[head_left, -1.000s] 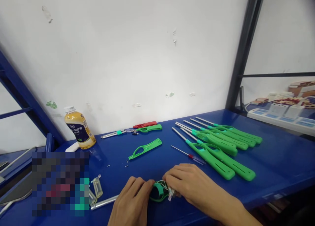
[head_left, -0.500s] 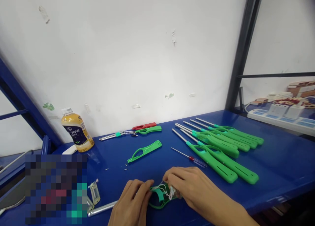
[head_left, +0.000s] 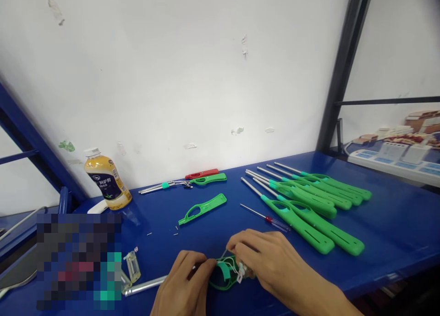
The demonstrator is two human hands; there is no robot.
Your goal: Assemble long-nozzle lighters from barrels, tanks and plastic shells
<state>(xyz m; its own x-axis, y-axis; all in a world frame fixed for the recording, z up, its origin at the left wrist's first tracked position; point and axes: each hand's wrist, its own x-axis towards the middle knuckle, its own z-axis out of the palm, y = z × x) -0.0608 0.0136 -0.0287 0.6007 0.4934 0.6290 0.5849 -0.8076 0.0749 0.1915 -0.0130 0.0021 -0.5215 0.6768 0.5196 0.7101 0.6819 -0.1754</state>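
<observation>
My left hand [head_left: 184, 281] is closed on the front of an opened long-nosed green lighter [head_left: 220, 287], whose metal tube [head_left: 146, 286] sticks out to the left. Fingertips of my right hand [head_left: 266, 258] pinch at its handle end, by thin white wires [head_left: 231, 262] and a small white part [head_left: 241, 271]. A teal trigger [head_left: 225, 271] shows in the frame between both hands. What lies under the right fingers is mostly hidden. Beyond the hands lies a loose green handle half [head_left: 210, 207], with small screws [head_left: 176, 227] near its tip. A screwdriver [head_left: 266, 218] with a clear red-collared handle rests behind my right hand.
Several green lighters [head_left: 311, 231] lie in a row at the right. A clear fuel tank [head_left: 133, 265] lies left of my hands. Lighter parts [head_left: 165, 185], a red handle piece [head_left: 202, 173] and a yellow drink bottle [head_left: 108, 180] are along the wall. A power strip [head_left: 395, 162] is far right.
The view has shifted slightly. My left fingertips have moved a little right along the lighter's edge, and the white part by my right fingers has tilted slightly. Both hands keep their grip.
</observation>
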